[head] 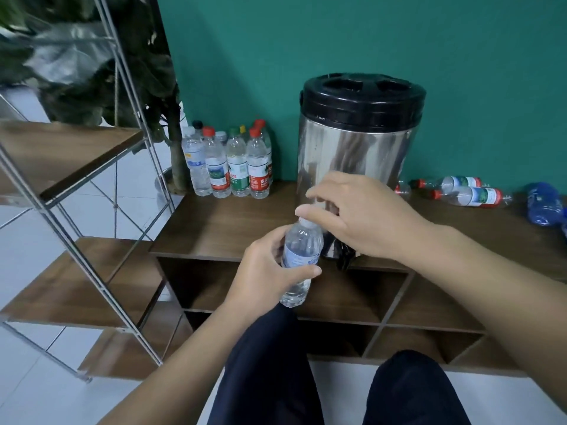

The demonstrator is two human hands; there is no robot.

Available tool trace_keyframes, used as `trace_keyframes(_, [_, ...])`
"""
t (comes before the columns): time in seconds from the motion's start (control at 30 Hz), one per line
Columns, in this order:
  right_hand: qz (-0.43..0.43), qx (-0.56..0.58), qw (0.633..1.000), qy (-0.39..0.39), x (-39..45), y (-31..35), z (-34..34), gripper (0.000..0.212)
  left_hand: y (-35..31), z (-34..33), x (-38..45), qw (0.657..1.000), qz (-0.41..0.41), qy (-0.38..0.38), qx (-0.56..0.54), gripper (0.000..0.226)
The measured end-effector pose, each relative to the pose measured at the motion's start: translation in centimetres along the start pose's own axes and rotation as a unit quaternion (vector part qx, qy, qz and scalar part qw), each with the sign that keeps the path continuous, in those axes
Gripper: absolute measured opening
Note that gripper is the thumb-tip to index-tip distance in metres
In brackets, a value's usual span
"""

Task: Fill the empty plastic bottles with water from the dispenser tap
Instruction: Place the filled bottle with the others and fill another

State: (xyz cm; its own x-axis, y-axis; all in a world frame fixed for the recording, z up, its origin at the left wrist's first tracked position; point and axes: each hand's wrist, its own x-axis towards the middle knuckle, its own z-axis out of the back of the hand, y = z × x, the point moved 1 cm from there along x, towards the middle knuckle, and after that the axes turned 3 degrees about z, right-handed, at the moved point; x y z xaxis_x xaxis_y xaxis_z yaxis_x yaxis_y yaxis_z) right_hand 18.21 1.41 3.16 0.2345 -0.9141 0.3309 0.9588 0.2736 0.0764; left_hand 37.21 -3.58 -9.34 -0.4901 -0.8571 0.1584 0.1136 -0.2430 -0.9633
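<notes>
Your left hand gripped the clear bottle around its middle, holding it upright in front of the cabinet's front edge. Your right hand pinched the white cap at the bottle's neck. Just behind stood the steel dispenser, its black tap overhanging the front edge. Capped bottles stood at the back left corner; others lay toward the right edge

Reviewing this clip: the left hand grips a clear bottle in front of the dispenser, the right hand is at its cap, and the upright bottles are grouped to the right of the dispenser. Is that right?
Not quite. The head view shows the upright bottles grouped to the left of the dispenser, beside the plant; those on its right lie flat. The rest holds: the left hand grips the clear bottle, and the right hand is at its cap.
</notes>
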Motion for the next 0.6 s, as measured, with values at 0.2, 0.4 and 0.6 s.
trace_keyframes(0.2, [0.095, 0.119, 0.985, 0.077, 4.5, 0.1, 0.7, 0.042, 0.3, 3.0, 2.0, 0.998, -0.006, -0.057, -0.022, 0.066])
trace_keyframes(0.4, [0.129, 0.081, 0.984, 0.092, 10.3, 0.4, -1.5, 0.033, 1.0, 6.2, 4.7, 0.996, -0.013, -0.087, -0.006, 0.062])
trace_keyframes(0.6, [0.148, 0.06, 0.979, 0.123, 16.0, 0.6, -3.2, 0.031, 2.9, 8.9, 7.5, 0.994, -0.004, -0.109, -0.014, 0.059])
